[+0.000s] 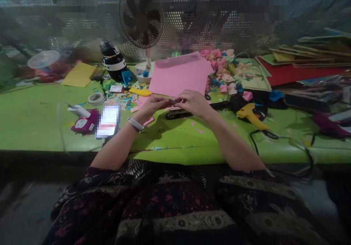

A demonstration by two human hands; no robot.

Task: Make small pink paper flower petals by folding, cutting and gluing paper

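My left hand (153, 104) and my right hand (189, 100) meet over the table, fingertips pinched together on a small grey piece (174, 102). Its kind is too small to make out. Just under my right hand lies a long black stapler (178, 114), partly hidden by that hand and wrist. Beyond both hands, a large pink paper sheet (178, 73) lies flat, with smaller pink pieces near my left hand.
Folded paper flowers (219, 69) are heaped behind on the right. A yellow glue gun (253, 115) with its cord lies at right. To the left are a phone (108, 121), a tape roll (96, 98), a yellow cutter (139, 91) and a black bottle (113, 62). A fan (141, 16) stands behind.
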